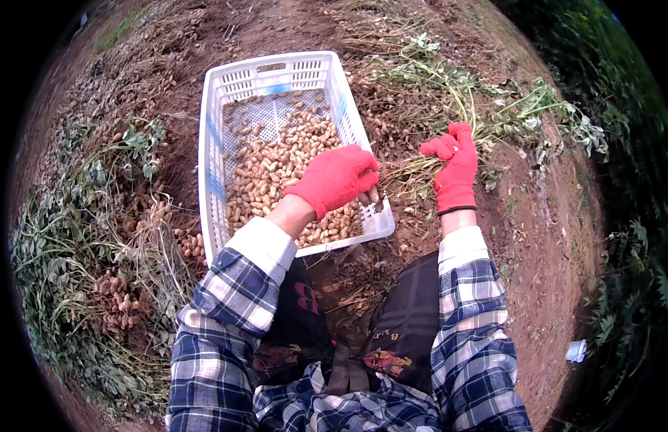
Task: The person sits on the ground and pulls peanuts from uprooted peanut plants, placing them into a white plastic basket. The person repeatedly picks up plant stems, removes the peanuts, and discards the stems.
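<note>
My left hand (338, 178), in a red knitted glove, is closed at the right rim of a white plastic crate (297, 249), with a few peanut pods showing at its fingertips. Many unshelled peanuts (280, 162) lie in the crate, heaped mostly in its near and middle part; the mesh floor shows at the far left. To the right of the crate, my right hand (457, 167), also red-gloved, is closed around the stems of peanut plants (463, 100). Their leaves extend up and to the right, and thin roots point towards the crate.
A large heap of pulled peanut plants (85, 259) with pods attached lies left of the crate. More dry plants (388, 81) lie beyond it on reddish soil (550, 270). Dense green foliage (631, 270) lines the right side, with a small white object (576, 351) near it.
</note>
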`<action>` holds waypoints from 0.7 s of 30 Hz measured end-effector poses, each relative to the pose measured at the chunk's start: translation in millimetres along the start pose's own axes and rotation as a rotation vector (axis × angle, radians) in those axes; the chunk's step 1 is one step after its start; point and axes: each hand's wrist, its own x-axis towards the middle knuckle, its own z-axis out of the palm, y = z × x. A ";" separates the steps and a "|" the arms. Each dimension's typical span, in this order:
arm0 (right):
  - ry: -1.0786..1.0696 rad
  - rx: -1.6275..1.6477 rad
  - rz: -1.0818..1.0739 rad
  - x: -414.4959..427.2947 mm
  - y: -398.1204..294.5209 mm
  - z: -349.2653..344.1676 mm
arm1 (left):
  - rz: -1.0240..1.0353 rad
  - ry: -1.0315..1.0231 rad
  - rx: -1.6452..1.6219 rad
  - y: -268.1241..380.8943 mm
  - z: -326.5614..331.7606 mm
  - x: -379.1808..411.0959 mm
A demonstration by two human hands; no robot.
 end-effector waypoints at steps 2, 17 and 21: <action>0.062 -0.016 -0.037 6.6 -1.6 -5.1 | 0.031 0.103 -0.048 1.0 -4.0 -4.7; 0.157 0.044 -0.128 13.2 -8.0 -15.9 | 0.158 0.119 0.062 17.5 16.5 -1.1; 0.220 0.037 -0.140 22.2 -8.7 -28.8 | 0.143 0.112 -0.068 5.4 16.8 -2.1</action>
